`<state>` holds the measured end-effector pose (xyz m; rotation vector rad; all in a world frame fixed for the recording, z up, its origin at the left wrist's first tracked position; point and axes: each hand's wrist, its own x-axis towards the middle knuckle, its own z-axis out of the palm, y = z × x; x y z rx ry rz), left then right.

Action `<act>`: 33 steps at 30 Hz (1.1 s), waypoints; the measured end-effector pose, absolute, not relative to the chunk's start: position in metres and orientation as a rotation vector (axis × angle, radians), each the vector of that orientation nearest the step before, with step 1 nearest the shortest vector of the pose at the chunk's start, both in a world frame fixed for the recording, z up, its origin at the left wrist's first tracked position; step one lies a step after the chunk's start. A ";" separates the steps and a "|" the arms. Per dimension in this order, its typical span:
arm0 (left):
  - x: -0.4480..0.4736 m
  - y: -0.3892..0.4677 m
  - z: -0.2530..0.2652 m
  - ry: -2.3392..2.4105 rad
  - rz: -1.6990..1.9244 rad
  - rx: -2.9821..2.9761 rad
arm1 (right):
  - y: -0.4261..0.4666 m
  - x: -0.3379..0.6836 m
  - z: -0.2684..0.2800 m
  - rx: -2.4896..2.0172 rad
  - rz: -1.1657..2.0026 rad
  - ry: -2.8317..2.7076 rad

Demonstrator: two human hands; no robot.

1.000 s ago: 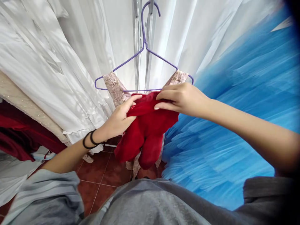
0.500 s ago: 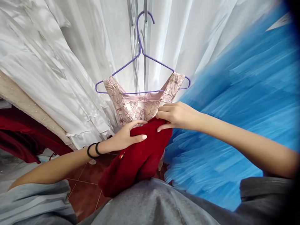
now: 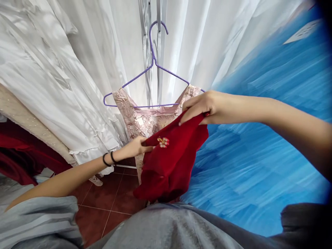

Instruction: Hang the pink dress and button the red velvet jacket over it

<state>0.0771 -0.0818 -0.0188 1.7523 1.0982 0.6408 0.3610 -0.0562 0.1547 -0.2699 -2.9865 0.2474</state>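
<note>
A dark red velvety garment (image 3: 171, 162) is stretched between my two hands, its upper edge slanting up to the right. My left hand (image 3: 136, 147) pinches the left end of that edge, near a gold and red flower-shaped ornament (image 3: 163, 142). At the upper right, my right hand (image 3: 201, 105) is closed on the other end. Behind the red cloth, a pink floral dress (image 3: 121, 103) hangs by its straps from a purple hanger (image 3: 141, 73). The red garment covers much of the dress's front.
White drapery and garments (image 3: 64, 69) fill the back and left. Blue tulle (image 3: 259, 145) spreads along the right. A metal upright (image 3: 158, 69) stands behind the hanger. Dark red cloth (image 3: 23, 152) lies at the far left, above reddish floor tiles (image 3: 103, 204).
The red garment has been raised and spread toward the right, and its flower ornament now faces me. My right hand moved up and right; my left hand has closed on the edge.
</note>
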 end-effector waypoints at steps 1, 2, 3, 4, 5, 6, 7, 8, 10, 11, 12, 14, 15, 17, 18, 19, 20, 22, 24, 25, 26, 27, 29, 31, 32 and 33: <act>0.070 -0.079 -0.012 1.165 0.622 1.809 | -0.052 0.367 0.153 -0.331 0.356 -3.019; 0.061 -0.076 -0.003 1.233 0.607 1.891 | -0.049 0.373 0.150 -0.398 0.444 -3.035; 0.053 -0.074 0.006 1.285 0.589 1.989 | -0.045 0.379 0.147 -0.472 0.517 -3.037; 0.044 -0.073 0.015 1.314 0.559 2.083 | -0.042 0.384 0.145 -0.549 0.585 -3.033; 0.038 -0.073 0.023 1.312 0.515 2.156 | -0.040 0.389 0.144 -0.625 0.653 -3.022; 0.033 -0.073 0.031 1.286 0.460 2.192 | -0.037 0.393 0.143 -0.681 0.737 -3.005; 0.029 -0.075 0.038 1.268 0.405 2.208 | -0.036 0.397 0.144 -0.722 0.838 -2.986; 0.028 -0.078 0.044 1.289 0.367 2.227 | -0.034 0.399 0.145 -0.752 0.943 -2.960; 0.028 -0.083 0.055 1.468 0.414 2.352 | -0.031 0.401 0.146 -0.795 1.093 -2.898; 0.028 -0.086 0.059 1.597 0.498 2.457 | -0.030 0.400 0.146 -0.843 1.093 -2.867; 0.029 -0.088 0.064 1.728 0.599 2.569 | -0.029 0.399 0.145 -0.920 1.024 -2.836; 0.027 -0.087 0.070 1.922 0.786 2.730 | -0.029 0.394 0.143 -1.092 0.744 -2.743; 0.025 -0.085 0.071 1.970 0.849 2.753 | -0.029 0.391 0.142 -1.133 0.617 -2.684; 0.018 -0.077 0.064 1.962 0.806 2.682 | -0.030 0.387 0.139 -1.105 0.519 -2.591; 0.013 -0.071 0.055 1.906 0.683 2.614 | -0.029 0.386 0.137 -1.061 0.543 -2.566; 0.007 -0.065 0.043 1.814 0.505 2.539 | -0.029 0.385 0.135 -1.027 0.568 -2.562; 0.001 -0.059 0.029 1.702 0.321 2.462 | -0.027 0.385 0.132 -1.026 0.560 -2.577; -0.011 -0.050 0.003 1.518 0.083 2.331 | -0.021 0.385 0.126 -1.107 0.419 -2.657; -0.021 -0.047 -0.007 1.490 0.076 2.248 | -0.014 0.385 0.122 -1.225 0.195 -2.745; -0.025 -0.048 -0.003 1.534 0.158 2.221 | -0.011 0.386 0.122 -1.273 0.076 -2.749; -0.028 -0.052 0.007 1.606 0.295 2.204 | -0.008 0.388 0.124 -1.302 -0.044 -2.703; -0.029 -0.057 0.021 1.694 0.491 2.202 | -0.005 0.390 0.126 -1.308 -0.172 -2.602; -0.029 -0.072 0.054 1.852 1.059 2.226 | -0.002 0.396 0.131 -1.249 -0.413 -2.288; -0.027 -0.087 0.077 1.909 1.572 2.223 | -0.001 0.402 0.129 -1.146 -0.512 -2.005; -0.026 -0.091 0.082 1.910 1.671 2.211 | 0.000 0.403 0.123 -1.123 -0.487 -1.965; -0.025 -0.093 0.083 1.906 1.627 2.195 | 0.001 0.405 0.116 -1.125 -0.415 -2.039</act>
